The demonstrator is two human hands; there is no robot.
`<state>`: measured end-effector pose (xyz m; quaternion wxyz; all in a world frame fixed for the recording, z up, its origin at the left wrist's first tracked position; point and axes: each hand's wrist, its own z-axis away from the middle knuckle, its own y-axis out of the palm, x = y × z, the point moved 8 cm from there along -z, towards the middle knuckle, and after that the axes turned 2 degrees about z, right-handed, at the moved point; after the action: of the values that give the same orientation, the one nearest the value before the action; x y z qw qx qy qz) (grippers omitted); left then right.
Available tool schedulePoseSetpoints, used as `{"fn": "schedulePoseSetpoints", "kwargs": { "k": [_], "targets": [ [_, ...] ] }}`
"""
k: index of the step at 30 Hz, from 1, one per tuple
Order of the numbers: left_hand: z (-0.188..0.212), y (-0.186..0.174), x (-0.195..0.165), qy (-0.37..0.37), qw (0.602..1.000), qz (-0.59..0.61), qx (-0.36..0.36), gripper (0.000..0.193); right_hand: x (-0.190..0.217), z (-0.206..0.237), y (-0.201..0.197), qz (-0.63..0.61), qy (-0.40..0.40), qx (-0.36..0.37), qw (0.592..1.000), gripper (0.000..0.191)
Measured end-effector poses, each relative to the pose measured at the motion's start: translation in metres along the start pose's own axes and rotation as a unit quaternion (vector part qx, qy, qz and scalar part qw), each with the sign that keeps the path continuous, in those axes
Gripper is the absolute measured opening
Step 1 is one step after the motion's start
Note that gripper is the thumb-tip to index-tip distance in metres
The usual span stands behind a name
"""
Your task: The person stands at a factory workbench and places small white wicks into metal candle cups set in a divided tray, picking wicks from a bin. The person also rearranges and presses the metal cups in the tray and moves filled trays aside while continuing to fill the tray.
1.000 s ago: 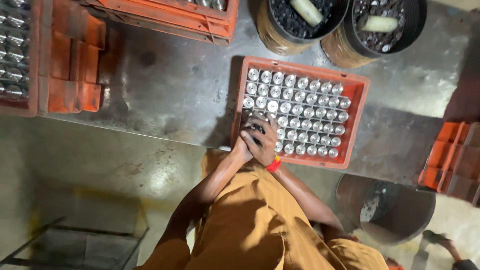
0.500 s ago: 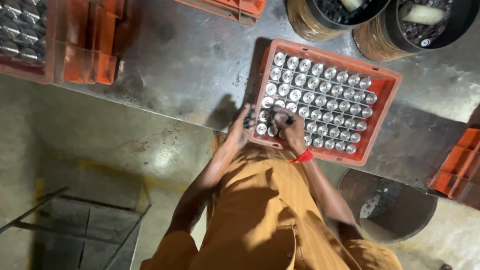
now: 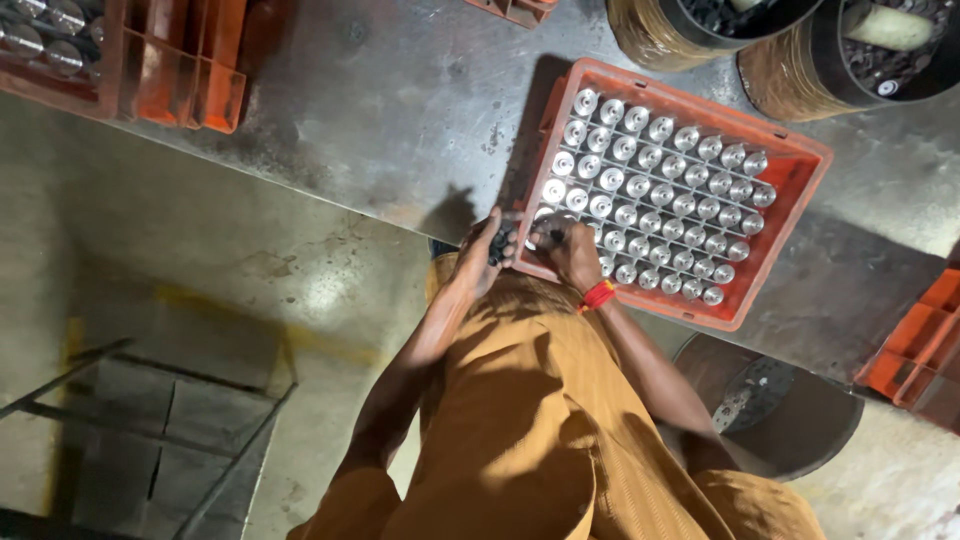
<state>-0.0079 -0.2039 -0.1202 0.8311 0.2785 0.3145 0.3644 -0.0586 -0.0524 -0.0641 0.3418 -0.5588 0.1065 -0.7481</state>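
An orange plastic crate [image 3: 800, 150] sits on a grey metal table [image 3: 400, 110], filled with several rows of shiny round metal parts [image 3: 650, 200]. My left hand [image 3: 485, 252] is at the crate's near left corner, cupped around a bunch of small dark pieces [image 3: 498, 243]. My right hand [image 3: 568, 250], with a red band on the wrist, rests on the crate's near row, fingertips pinched on a small dark piece over a metal part.
Two round drums [image 3: 680, 35] with dark contents stand behind the crate. More orange crates [image 3: 180, 70] sit at the far left, another [image 3: 920, 350] at the right. A dark bucket [image 3: 780, 410] is by my right leg. A metal frame [image 3: 150, 440] is on the floor at left.
The view has shifted, so the crate now appears further right and up. My hands stay at the crate's near left corner; the right hand has moved slightly along the near row.
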Motion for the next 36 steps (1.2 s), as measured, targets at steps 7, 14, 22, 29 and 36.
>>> {"fn": "schedulePoseSetpoints", "kwargs": {
  "k": [7,14,22,29,36],
  "targets": [
    [0.02,0.058,-0.007,0.056,0.972,-0.221,0.057,0.04,0.031,0.04,-0.025,-0.084,-0.151,-0.08,0.982,0.037],
    [-0.008,0.024,0.006,-0.007,0.999,-0.042,-0.007,0.039,0.001,0.023,-0.035,-0.095,-0.002,-0.148,0.984,0.029],
    [-0.023,-0.008,0.005,0.025,0.999,0.005,0.03,0.028,0.036,0.006,-0.008,0.206,-0.218,-0.058,0.952,0.027],
    [-0.025,0.0,-0.008,0.062,0.994,-0.088,-0.004,0.035,0.049,0.008,-0.027,0.146,-0.214,-0.095,0.961,0.033],
    [-0.023,0.035,0.019,0.035,0.947,-0.319,0.021,0.029,0.017,0.016,-0.024,-0.126,-0.047,-0.022,0.991,0.034]
  ]
}}
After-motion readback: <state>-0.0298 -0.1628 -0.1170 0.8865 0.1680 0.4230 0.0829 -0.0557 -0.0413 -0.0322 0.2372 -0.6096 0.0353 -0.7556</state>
